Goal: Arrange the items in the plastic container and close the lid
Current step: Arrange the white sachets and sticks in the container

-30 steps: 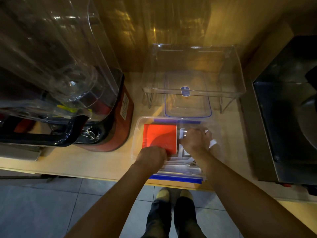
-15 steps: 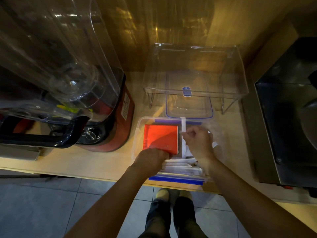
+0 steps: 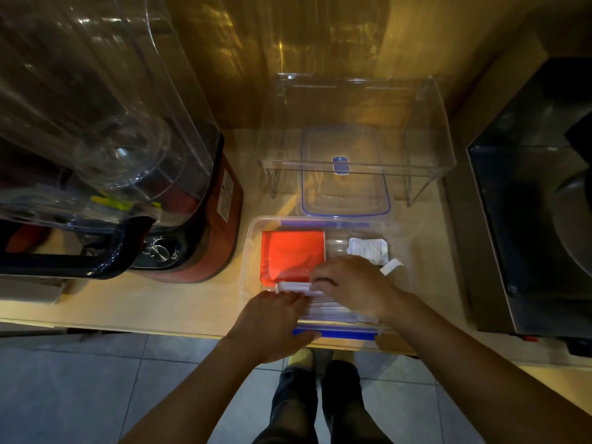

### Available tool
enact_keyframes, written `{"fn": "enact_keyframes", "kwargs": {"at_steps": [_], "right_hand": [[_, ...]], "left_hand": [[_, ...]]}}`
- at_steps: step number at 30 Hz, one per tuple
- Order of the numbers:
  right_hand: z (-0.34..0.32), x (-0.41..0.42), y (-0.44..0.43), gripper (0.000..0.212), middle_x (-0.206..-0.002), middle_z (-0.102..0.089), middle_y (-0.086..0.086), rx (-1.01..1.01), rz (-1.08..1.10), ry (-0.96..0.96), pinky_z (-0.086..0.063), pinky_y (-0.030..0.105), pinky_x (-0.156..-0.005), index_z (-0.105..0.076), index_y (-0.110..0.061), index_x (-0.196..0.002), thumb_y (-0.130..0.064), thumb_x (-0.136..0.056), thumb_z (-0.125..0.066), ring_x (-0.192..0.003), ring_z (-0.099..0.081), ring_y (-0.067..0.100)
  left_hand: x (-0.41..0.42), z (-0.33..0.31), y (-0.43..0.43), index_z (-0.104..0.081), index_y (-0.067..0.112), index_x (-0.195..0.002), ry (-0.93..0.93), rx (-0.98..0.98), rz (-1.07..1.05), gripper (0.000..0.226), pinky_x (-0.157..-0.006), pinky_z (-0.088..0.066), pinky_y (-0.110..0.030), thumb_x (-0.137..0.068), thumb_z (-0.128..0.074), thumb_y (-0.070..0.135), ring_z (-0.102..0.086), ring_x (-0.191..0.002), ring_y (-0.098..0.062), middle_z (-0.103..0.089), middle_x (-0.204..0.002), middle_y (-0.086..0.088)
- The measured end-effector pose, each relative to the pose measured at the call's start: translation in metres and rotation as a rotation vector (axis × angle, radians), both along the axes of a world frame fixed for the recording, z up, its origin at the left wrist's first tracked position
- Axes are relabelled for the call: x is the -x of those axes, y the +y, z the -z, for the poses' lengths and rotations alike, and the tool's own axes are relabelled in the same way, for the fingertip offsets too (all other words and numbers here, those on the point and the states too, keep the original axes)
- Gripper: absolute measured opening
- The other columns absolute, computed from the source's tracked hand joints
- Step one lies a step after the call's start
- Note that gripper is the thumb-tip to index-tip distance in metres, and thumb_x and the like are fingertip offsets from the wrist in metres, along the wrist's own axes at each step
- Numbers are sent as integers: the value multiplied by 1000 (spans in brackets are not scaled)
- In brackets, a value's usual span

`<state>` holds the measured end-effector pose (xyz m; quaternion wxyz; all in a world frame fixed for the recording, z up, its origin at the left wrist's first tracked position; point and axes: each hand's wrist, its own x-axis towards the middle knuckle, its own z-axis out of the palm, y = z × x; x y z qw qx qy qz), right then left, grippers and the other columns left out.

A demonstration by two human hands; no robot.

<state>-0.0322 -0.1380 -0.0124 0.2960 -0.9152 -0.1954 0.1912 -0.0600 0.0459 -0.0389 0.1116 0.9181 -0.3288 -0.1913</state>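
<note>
Both hands have shifted toward the near end of the clear plastic container (image 3: 253,238), and the white strip that stood lengthwise now lies crosswise. That thin, flat white strip (image 3: 293,286) runs left to right across the container, just in front of a glossy red packet (image 3: 293,253) lying flat at the far left. The right hand (image 3: 349,288) pinches the strip's right end; the left hand (image 3: 272,318), fingers together, presses on slim white items beside it. A transparent blue-edged lid (image 3: 346,190) lies flat beyond the container on the smooth wooden counter (image 3: 192,309).

Two hands (image 3: 275,318) (image 3: 349,285), one container (image 3: 402,248), one lid (image 3: 346,200) — one red packet (image 3: 291,251).
</note>
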Motion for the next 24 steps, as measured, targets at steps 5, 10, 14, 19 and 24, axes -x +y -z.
{"fn": "enact_keyframes", "kwargs": {"at_steps": [5, 10, 14, 19, 24], "right_hand": [[26, 12, 10, 21, -102, -71, 7, 61, 11, 40, -47, 33, -77, -68, -17, -102, -26, -92, -52, -94, -63, 24], [32, 16, 11, 22, -101, -70, 9, 31, 18, 22, -39, 26, -69, -66, -15, -104, -24, -94, -49, -90, -63, 24], [32, 14, 4, 21, -96, -68, 11, 68, -57, 150, -48, 35, -72, -61, -12, -104, -20, -92, -46, -87, -62, 25], [26, 14, -8, 25, -103, -69, 5, 89, -20, 169, -49, 33, -80, -61, -19, -113, -21, -89, -53, -94, -62, 21], [23, 12, -25, 39, -102, -65, 1, 302, -105, 48, -30, 34, -89, -58, -25, -113, -46, -81, -58, -102, -51, 19]], "left_hand": [[11, 2, 4, -55, 26, -122, -105, 32, 4, 52, -80, -52, -28, -81, -48, 58, -69, -90, -17, -72, -112, 2], [9, -7, 6, -57, 29, -120, -38, 45, -104, 54, -81, -50, -28, -80, -43, 62, -67, -95, -17, -70, -114, 5], [-3, -11, 4, -51, 34, -118, 251, 175, -306, 33, -82, -52, -33, -90, -46, 50, -65, -101, -15, -69, -116, 7], [-14, -8, -5, -55, 34, -119, 188, 39, -302, 28, -79, -54, -38, -93, -46, 26, -65, -94, -31, -70, -109, -5], [-20, -4, -8, -64, 35, -109, 117, -66, -248, 22, -79, -52, -30, -92, -51, 34, -67, -94, -24, -71, -108, 0]]}}
